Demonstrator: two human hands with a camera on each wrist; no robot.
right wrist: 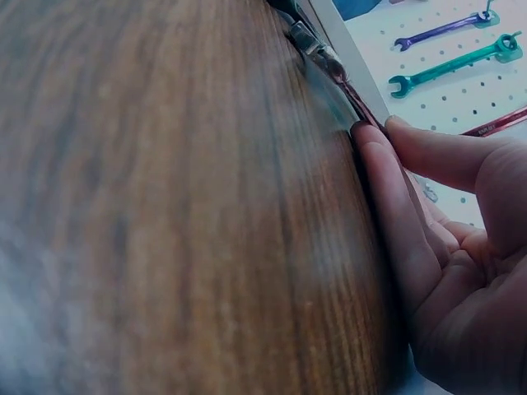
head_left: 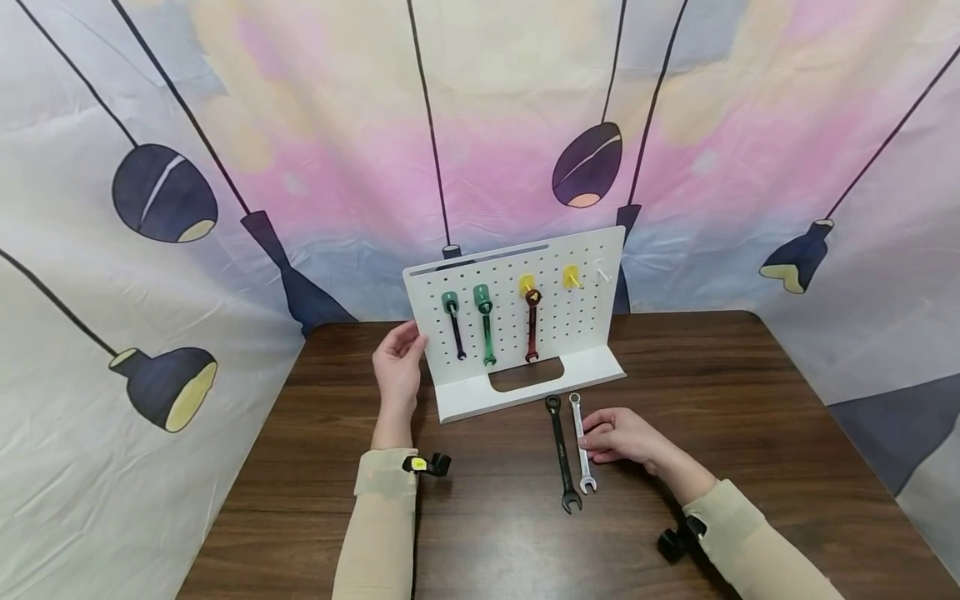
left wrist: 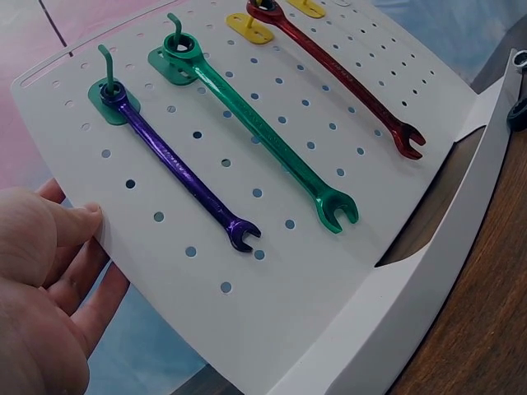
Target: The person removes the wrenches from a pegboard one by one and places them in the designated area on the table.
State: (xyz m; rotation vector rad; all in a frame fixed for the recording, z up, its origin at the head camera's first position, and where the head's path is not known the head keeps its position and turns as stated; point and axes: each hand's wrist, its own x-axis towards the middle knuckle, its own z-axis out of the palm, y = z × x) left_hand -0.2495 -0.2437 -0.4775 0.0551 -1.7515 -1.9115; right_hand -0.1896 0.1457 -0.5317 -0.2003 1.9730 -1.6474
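Note:
A white pegboard (head_left: pixel 517 325) stands on the table with purple (left wrist: pixel 177 169), green (left wrist: pixel 255 127) and red (left wrist: pixel 346 78) combination wrenches hanging from its hooks. My left hand (head_left: pixel 397 364) grips the board's left edge, thumb on the front face and fingers behind. On the table before the board lie a black wrench (head_left: pixel 561 450) and a silver wrench (head_left: pixel 582 446), side by side. My right hand (head_left: pixel 618 437) pinches the silver wrench at mid-shaft between thumb and fingers. In the right wrist view the fingers hide part of its shaft.
A yellow hook (head_left: pixel 572 277) and a clear hook (head_left: pixel 602 271) on the board's right side hold no wrench. The board's base has an oval cutout (head_left: pixel 527 375). Behind the wooden table (head_left: pixel 300 500) hangs a patterned cloth (head_left: pixel 337 167).

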